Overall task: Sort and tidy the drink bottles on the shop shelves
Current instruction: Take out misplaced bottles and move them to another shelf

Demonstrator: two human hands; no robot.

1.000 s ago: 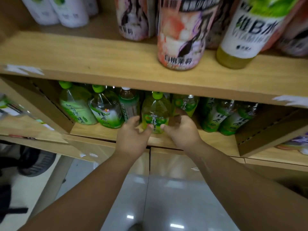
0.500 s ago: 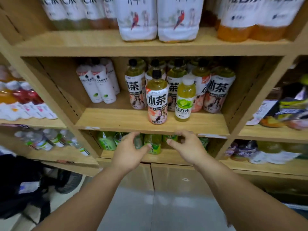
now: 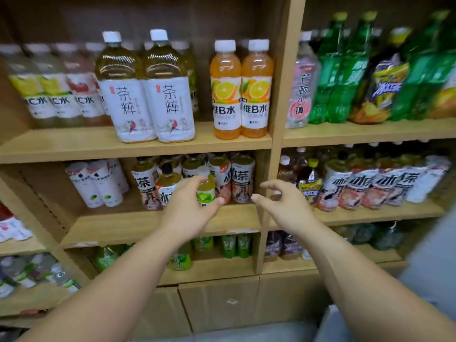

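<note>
Wooden shelves (image 3: 118,227) packed with drink bottles | two tall tea bottles (image 3: 128,99) upright on upper shelf | left hand (image 3: 190,211), fingers spread open either side of small lime bottle (image 3: 206,193) at middle shelf front, contact unclear | right hand (image 3: 283,206) loosely open, empty, just beside
</note>
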